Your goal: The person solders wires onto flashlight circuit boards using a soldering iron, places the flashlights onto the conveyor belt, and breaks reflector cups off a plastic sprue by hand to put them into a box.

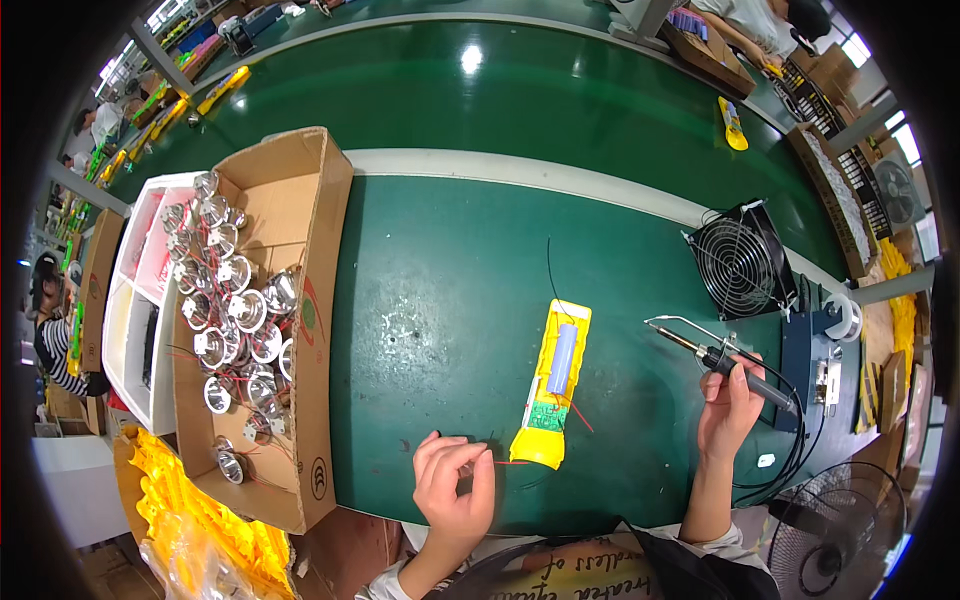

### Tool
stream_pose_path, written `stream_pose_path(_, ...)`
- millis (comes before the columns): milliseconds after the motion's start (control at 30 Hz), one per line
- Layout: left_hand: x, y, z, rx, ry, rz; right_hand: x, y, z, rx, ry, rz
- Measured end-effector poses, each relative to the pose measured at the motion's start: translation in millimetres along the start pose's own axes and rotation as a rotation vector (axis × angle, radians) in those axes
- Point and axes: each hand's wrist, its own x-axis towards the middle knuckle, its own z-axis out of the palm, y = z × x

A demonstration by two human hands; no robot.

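A yellow plastic housing [538,448] lies on the green bench in front of me, long and narrow with one wider end toward me. Inside it sit a lilac cylindrical battery [563,358] and a small green circuit board [546,417], with thin red and black wires sticking out. My left hand [453,490] is just left of the wide end, its thumb and forefinger pinched on a red wire [512,463] that runs to the housing. To the right, my right hand [729,415] grips a soldering iron [772,391], its tip pointing left, raised and apart from the housing.
At left stands a cardboard box [318,330] of shiny reflector cups [240,310]. A black fan [738,258] and a blue soldering unit [802,375] with cables stand at right. Beyond runs a green conveyor [560,95] carrying another yellow housing [732,125]. Other people sit farther off.
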Motion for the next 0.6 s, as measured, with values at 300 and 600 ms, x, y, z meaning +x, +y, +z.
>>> stream_pose_path(300, 3, 16, 3, 0.002, -0.104, 0.017, -38, -32, 6, -0.057, -0.094, -0.079)
stream_pose_path(600, 5, 15, 13, 0.049, -0.159, -0.004, -85, -30, 34, -0.243, -0.08, -0.045)
